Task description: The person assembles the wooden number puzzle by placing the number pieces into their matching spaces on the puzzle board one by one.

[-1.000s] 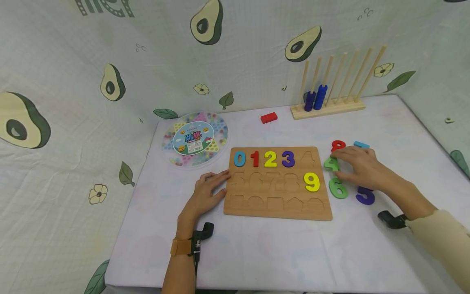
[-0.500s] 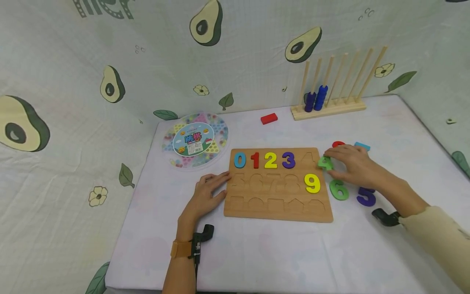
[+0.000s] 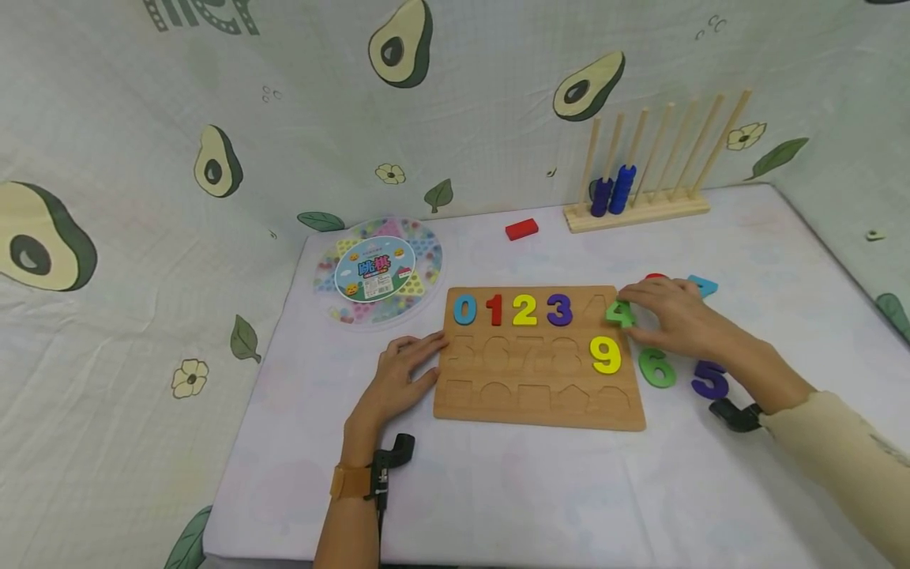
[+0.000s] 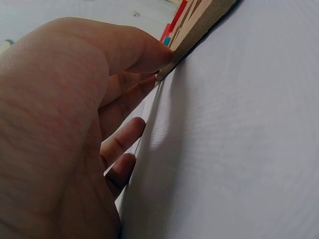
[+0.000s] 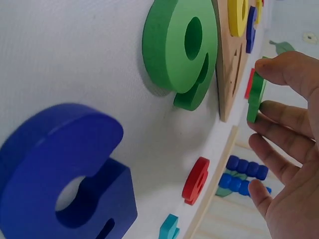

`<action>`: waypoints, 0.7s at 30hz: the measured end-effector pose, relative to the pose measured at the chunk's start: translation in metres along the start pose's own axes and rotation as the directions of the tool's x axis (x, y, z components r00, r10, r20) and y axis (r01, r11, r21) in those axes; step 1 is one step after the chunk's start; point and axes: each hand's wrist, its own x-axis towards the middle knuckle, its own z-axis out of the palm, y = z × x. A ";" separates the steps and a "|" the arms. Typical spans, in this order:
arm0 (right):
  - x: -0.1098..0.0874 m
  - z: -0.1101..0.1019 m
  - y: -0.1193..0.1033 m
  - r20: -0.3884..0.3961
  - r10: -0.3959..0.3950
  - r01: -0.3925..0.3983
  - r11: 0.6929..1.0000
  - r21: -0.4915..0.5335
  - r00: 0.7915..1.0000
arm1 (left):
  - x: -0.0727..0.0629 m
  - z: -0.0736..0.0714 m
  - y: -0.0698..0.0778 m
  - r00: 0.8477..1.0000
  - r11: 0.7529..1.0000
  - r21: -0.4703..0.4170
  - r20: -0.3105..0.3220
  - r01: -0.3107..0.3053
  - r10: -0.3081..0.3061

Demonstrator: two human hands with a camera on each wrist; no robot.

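Note:
My right hand [image 3: 671, 316] pinches a green number 4 [image 3: 619, 314] between thumb and fingers, over the right edge of the wooden number board [image 3: 536, 405]. In the right wrist view, the green 4 [image 5: 256, 94] is edge-on, raised off the table. Just left of it on the board is the outlined 4 recess [image 3: 594, 304]. My left hand [image 3: 401, 375] rests at the board's left edge, fingers loosely extended; in the left wrist view, the thumb and fingertips touch the board's side [image 4: 197, 37]. Seated in the board are the blue 0 [image 3: 465, 310], red 1 [image 3: 494, 310], yellow 2 [image 3: 524, 310], purple 3 [image 3: 559, 310] and yellow 9 [image 3: 605, 355].
Right of the board lie a green 6 [image 3: 657, 368], a purple 5 [image 3: 710, 380], a blue piece [image 3: 704, 285] and a red number [image 5: 195, 180], partly hidden by my hand. Behind stand a bead rack [image 3: 636, 213], a red block [image 3: 522, 229] and a round game box [image 3: 377, 269].
My right hand has lifted the green 4 from beside the board and carried it left over the board's right edge. The left hand has stayed in place.

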 end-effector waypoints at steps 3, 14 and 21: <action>0.002 0.002 -0.001 0.007 -0.004 0.004 1.000 0.009 1.000 | 0.000 0.000 0.000 1.000 1.000 0.004 0.001 -0.004 0.004; 0.009 0.005 -0.003 0.013 -0.003 0.003 1.000 0.008 1.000 | -0.001 0.000 -0.002 1.000 1.000 0.000 -0.002 -0.016 0.016; 0.014 0.006 -0.001 0.017 -0.002 0.002 1.000 -0.004 1.000 | 0.000 0.001 -0.003 0.999 0.999 -0.004 -0.012 -0.038 0.038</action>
